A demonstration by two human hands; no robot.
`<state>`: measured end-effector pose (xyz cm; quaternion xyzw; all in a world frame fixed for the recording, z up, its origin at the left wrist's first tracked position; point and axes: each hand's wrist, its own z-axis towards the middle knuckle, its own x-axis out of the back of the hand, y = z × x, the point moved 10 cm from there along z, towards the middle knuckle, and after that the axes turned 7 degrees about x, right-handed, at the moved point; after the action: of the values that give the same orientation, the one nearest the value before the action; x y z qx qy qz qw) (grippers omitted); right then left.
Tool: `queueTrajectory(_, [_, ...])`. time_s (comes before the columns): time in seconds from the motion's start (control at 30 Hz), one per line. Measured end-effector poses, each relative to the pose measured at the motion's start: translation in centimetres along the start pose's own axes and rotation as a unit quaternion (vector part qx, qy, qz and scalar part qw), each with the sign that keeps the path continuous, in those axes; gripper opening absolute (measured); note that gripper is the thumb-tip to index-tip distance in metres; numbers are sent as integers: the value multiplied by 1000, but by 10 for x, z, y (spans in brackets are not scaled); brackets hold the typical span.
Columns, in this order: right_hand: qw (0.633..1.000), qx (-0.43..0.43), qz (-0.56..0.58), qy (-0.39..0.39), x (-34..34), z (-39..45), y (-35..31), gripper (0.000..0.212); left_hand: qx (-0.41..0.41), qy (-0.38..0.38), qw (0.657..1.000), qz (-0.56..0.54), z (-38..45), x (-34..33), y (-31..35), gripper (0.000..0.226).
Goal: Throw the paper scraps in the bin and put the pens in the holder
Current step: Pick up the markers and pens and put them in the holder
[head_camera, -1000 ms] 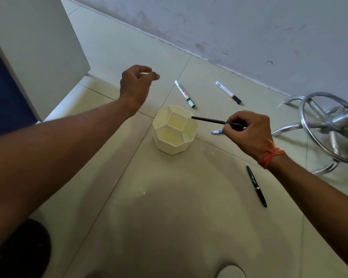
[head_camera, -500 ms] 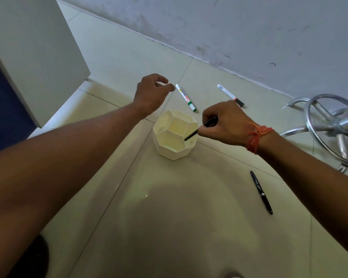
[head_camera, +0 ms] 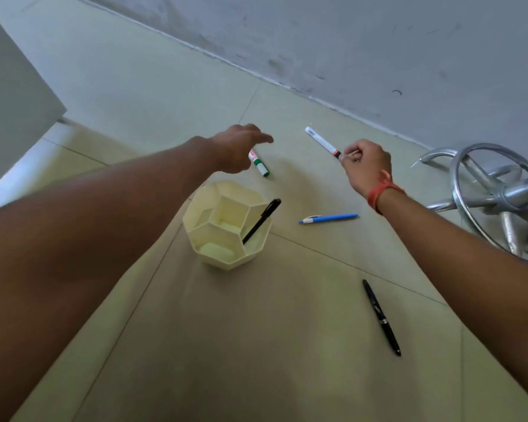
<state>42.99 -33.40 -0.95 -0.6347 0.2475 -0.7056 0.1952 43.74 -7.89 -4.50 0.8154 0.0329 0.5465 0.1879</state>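
Note:
A cream faceted pen holder (head_camera: pixel 223 259) stands on the tiled floor, and a black pen (head_camera: pixel 261 222) leans in its right compartment. My left hand (head_camera: pixel 237 149) hovers open, fingers spread, over a white marker with a green cap (head_camera: pixel 260 166), hiding its far end. My right hand (head_camera: pixel 365 162) has its fingers curled, with the fingertips at the capped end of a second white marker (head_camera: pixel 320 141) that lies flat on the floor; whether they grip it is unclear. A blue pen (head_camera: pixel 328 219) and another black pen (head_camera: pixel 381 318) lie loose on the floor.
A chrome stool base (head_camera: pixel 485 193) stands at the right. The grey wall (head_camera: pixel 348 41) runs along the back and a white cabinet (head_camera: pixel 13 86) is at the left. No bin or paper scraps are in view.
My right hand let go of the black pen in the holder and moved out to the far marker. My left hand opened and moved over the green-capped marker.

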Motion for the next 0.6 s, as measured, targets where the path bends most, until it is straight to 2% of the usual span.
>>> queueTrajectory(0.1, [987,16,-142,-77,-33,32,27,34,-24,-62,994,91,18,-26,8,76])
queueTrajectory(0.17, [964,32,-226,-135,-60,33,36,40,-16,-102,988,116,23,-38,2,77])
queueTrajectory(0.23, [946,47,-270,-172,-83,28,42,45,-22,-108,985,129,23,-45,-6,73])
queueTrajectory(0.33, [951,77,-278,-109,-78,31,38,33,-68,-15,987,143,16,-35,-1,58])
queueTrajectory(0.4, [962,95,-247,-70,-69,31,31,24,-70,22,987,145,9,-28,-5,45])
queueTrajectory(0.47, [978,91,-183,-46,-63,25,19,22,-27,22,995,97,1,-20,-21,33])
queueTrajectory(0.53, [992,81,-102,5,-48,15,-3,18,27,53,998,-21,-12,2,-41,23])
queueTrajectory(0.57, [996,74,-46,31,-39,12,-15,16,53,97,988,-105,-21,20,-53,19])
queueTrajectory(0.6, [996,72,20,46,-29,8,-28,16,74,146,965,-207,-35,39,-65,16])
